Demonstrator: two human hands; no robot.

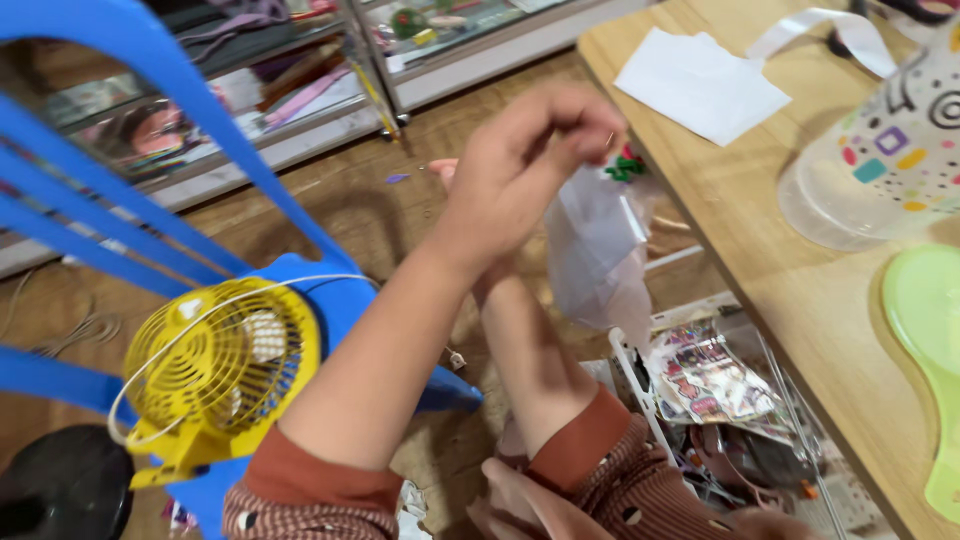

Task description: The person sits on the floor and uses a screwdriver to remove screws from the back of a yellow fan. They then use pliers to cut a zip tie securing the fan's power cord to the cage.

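Observation:
My left hand [530,150] is raised in the middle of the view, its fingers pinched on the top of a small clear plastic bag [598,255] that hangs below it. A small green and red piece [626,166] shows at the bag's top edge, beside the fingertips. My right forearm rises behind the left wrist. The right hand [445,170] is almost wholly hidden by the left hand, with only a fingertip showing. Its grip cannot be made out.
A yellow mini fan [215,370] with a white cord rests on a blue plastic chair [110,120] at left. On the wooden table [790,290] at right are white paper [700,85], a clear patterned container [890,150] and a green plastic piece [930,340]. Below is a wire basket [780,460] of packets.

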